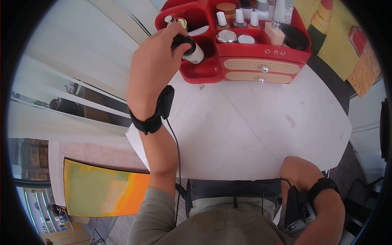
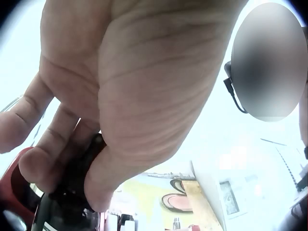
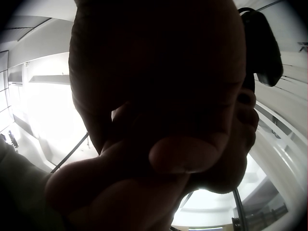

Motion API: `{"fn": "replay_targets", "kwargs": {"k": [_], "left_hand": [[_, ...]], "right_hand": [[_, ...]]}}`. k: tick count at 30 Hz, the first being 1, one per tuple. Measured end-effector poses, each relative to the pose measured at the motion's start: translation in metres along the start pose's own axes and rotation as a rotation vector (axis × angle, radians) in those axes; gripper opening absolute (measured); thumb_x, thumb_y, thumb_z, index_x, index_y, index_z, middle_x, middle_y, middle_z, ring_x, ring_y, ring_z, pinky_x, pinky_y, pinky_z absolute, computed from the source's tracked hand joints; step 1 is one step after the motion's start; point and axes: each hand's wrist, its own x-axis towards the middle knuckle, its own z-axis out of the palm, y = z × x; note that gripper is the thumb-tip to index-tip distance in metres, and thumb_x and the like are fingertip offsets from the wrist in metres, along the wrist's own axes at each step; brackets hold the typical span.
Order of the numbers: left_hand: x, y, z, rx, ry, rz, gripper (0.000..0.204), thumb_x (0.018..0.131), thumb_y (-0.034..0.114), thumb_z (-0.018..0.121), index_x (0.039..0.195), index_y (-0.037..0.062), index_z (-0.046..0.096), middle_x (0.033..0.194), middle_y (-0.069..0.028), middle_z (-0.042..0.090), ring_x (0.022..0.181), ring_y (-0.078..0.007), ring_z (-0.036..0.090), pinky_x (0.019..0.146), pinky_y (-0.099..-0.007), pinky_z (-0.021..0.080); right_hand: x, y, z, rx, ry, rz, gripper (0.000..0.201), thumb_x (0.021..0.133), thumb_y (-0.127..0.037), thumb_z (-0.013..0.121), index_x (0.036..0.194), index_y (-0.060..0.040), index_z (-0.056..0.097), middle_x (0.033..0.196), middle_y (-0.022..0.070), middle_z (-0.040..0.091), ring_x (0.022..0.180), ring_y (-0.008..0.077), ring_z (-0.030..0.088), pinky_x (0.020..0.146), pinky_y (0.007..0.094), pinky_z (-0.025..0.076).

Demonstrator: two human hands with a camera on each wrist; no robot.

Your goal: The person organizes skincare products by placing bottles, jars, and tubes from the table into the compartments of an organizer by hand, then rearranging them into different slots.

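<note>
The left hand (image 1: pixel 153 61) is up at the far edge of the white table (image 1: pixel 245 122), fingers and thumb curled round a small bottle (image 1: pixel 192 51) with a black cap and a pale body, holding it tilted over the left compartment of the red organiser (image 1: pixel 286 51); the bottle hangs in the air above that compartment, not resting in it. From the left wrist view the fingers (image 2: pixel 43 163) wrap the dark cap end, clamped firmly on it. By the look of it the bottle is either just leaving that compartment or about to go in, and the pictures alone do not settle which; either way the next move calls for a steady wrist and care not to knock the gold-capped jar (image 1: pixel 179 21) just behind the hand. The right hand (image 1: pixel 300 171) sits low at the near edge of the table, close to the body, curled into a loose fist with nothing visible in it; the right wrist view is too dark to tell more. Writing: the organiser's front reads "ORU" (image 1: pixel 272 51) in pale letters above two woven-front drawers (image 1: pixel 261 65) with pearl knobs. The bottle's label is too small to read
</note>
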Motion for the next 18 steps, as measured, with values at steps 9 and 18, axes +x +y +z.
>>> {"fn": "replay_targets", "kwargs": {"k": [9,18], "left_hand": [[0.006,0.003,0.013,0.060,0.095,0.022,0.018,0.093,0.013,0.073,0.108,0.0088,0.066,0.081,-0.0086,0.070,0.070,-0.0224,0.066,0.065,-0.0342,0.051],[0.008,-0.004,0.039,0.129,-0.089,-0.087,0.020,0.089,0.013,0.074,0.108,0.0115,0.067,0.087,-0.0094,0.073,0.078,-0.0312,0.069,0.070,-0.0400,0.053]], "right_hand": [[-0.023,-0.004,0.002,0.008,-0.020,-0.077,0.049,0.084,0.001,0.066,0.132,-0.0052,0.065,0.110,0.0114,0.070,0.095,0.0302,0.063,0.092,0.0332,0.051],[0.063,0.039,-0.034,-0.006,-0.035,-0.166,0.048,0.085,0.001,0.066,0.132,-0.0054,0.065,0.110,0.0112,0.070,0.095,0.0302,0.063,0.093,0.0332,0.051]]}}
